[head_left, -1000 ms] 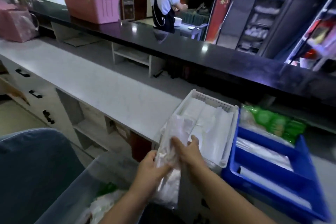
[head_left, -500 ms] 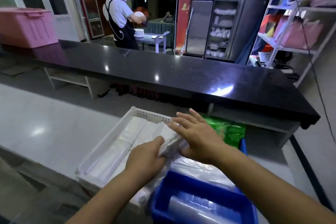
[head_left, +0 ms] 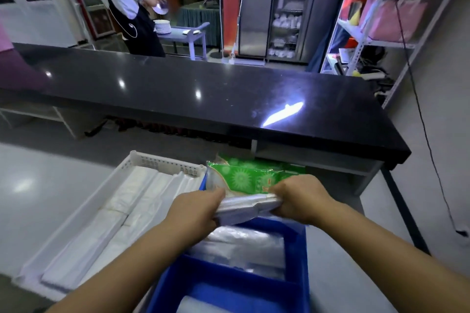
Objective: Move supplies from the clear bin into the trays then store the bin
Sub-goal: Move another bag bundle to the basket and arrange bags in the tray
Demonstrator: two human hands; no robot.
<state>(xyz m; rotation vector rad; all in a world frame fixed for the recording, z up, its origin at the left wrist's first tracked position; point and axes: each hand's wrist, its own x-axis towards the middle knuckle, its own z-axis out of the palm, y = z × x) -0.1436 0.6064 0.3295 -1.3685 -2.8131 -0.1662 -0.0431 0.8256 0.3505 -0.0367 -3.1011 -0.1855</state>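
Since half a second ago, both hands are being shifted rightward, off the white tray and over the blue one, with the bundle carried along. The left hand (head_left: 195, 211) and the right hand (head_left: 300, 198) are each being closed around one end of a folded bundle of clear plastic bags (head_left: 250, 207), which is being held across the far end of the blue divided tray (head_left: 295, 284), just in front of a green patterned packet (head_left: 251, 176). The bundle is being judged light, soft and slippery; it is likely to sag or slide apart, so a grip at both ends, or flat underneath, is being favoured over a pinch at one corner. Two trays are being counted: the blue one, with more clear bag packs (head_left: 244, 249) already lying in at least two of its compartments, and the white perforated tray (head_left: 157, 159) touching its left side, filled with rows of white packs too blurred to count. One green packet is being seen. The clear bin is not being shown in this view. Beyond the trays, a black counter (head_left: 203, 94) is being seen.
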